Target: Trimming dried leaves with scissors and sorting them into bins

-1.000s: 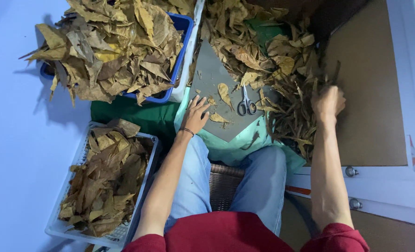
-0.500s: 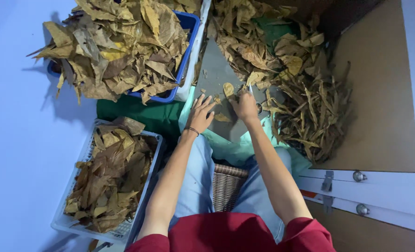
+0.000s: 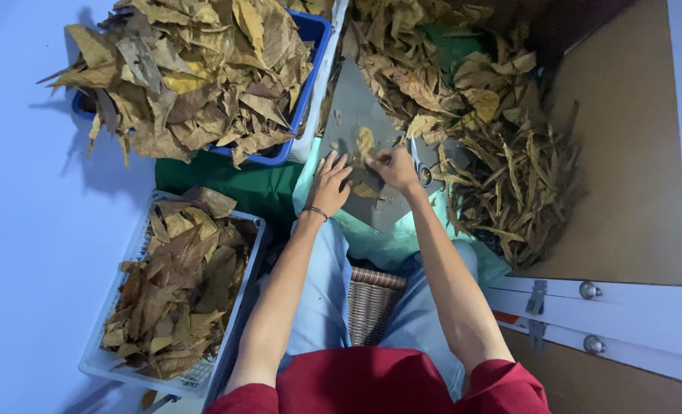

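- A small dried leaf [image 3: 365, 142] is pinched at its lower end by the closed fingers of the right hand [image 3: 393, 167], and it stands upright just above that hand, over the grey board [image 3: 356, 100].
- The left hand [image 3: 329, 184] is laid flat and open on the same board, fingers spread, just left of the held leaf and almost touching the right hand; nothing is gripped by it.
- A dark band is worn on the left wrist.
- A pair of scissors [image 3: 420, 165] is seen lying just right of the right hand, partly hidden by loose leaves.
- Beyond and right of the hands, a loose heap of dried leaves [image 3: 448, 69] is spread over the board's far edge, and a pile of narrow stems and strips [image 3: 517, 184] is gathered further right.
- A blue crate [image 3: 306, 46] piled high with large brown leaves is placed to the upper left.
- A white basket [image 3: 118, 276] of flattened leaves is set beside the left arm, well apart from the held leaf.
- A woven wicker seat [image 3: 372, 295] is visible between the knees.
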